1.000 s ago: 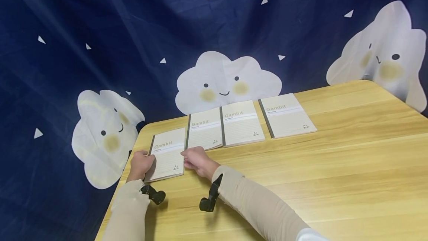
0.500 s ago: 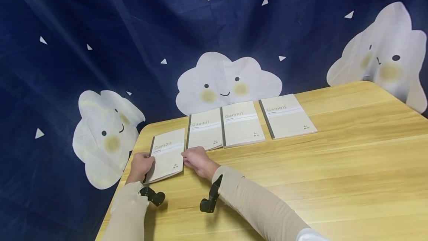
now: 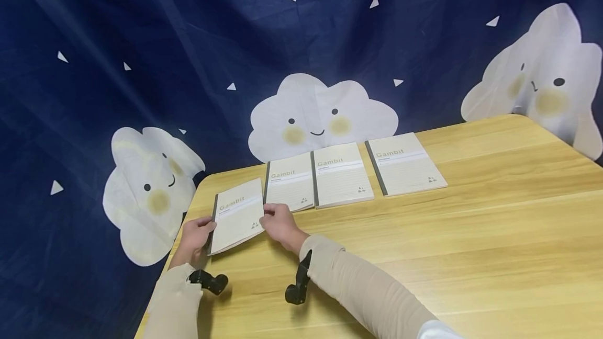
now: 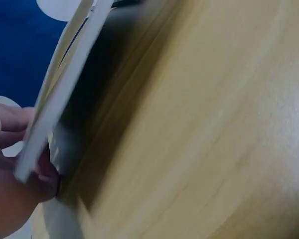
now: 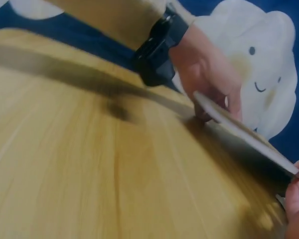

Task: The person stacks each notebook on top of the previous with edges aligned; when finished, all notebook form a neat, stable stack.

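A cream notebook [image 3: 237, 218] with a dark spine and "Gambit" on its cover is held at the left end of the table, tilted and bowed a little. My left hand [image 3: 195, 237] grips its spine side, thumb above and fingers beneath. On the opposite edge, my right hand [image 3: 280, 224] pinches the cover's lower right part. In the left wrist view the notebook's edge [image 4: 65, 94] stands off the tabletop, with shadow underneath. The right wrist view shows the same notebook's thin edge [image 5: 249, 139] raised between both hands.
Three matching notebooks lie flat along the back: one [image 3: 289, 184] just right of the held one, another [image 3: 344, 174] beside it, a third [image 3: 406, 166] apart further right. The wooden table [image 3: 471, 255] meets a dark blue cloud-print curtain [image 3: 212, 30] behind. Black wrist cameras hang under both wrists.
The notebook between my hands has come up off the table and shifted slightly right. My left hand has drawn back a little to its spine edge; the other notebooks stay put.
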Demonstrator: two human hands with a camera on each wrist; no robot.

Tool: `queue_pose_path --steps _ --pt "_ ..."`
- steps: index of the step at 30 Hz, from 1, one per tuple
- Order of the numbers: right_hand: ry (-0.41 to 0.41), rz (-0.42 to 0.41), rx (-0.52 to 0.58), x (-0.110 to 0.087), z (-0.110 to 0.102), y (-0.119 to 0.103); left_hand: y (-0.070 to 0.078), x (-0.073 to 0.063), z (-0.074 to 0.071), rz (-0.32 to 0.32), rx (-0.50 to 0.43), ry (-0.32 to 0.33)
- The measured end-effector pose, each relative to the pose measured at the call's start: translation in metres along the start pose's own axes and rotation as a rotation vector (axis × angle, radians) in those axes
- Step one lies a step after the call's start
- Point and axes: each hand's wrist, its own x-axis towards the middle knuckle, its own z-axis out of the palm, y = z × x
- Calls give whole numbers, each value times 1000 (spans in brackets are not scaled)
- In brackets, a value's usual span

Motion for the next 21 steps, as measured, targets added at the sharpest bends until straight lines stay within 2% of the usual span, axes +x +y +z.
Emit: queue_pose_path --steps 10,13,17,21 --pt "31 -73 -61 0 -4 -2 1 -4 2 -60 -315 -32" --pt "30 -78 -59 1 -8 -1 3 -7 5 -84 -440 -49" --pt "8 -65 -53 1 -18 -2 6 -8 12 -74 -541 -53" --pt "-38 -80 -79 -1 -33 -5 11 -8 19 -25 -576 -49"
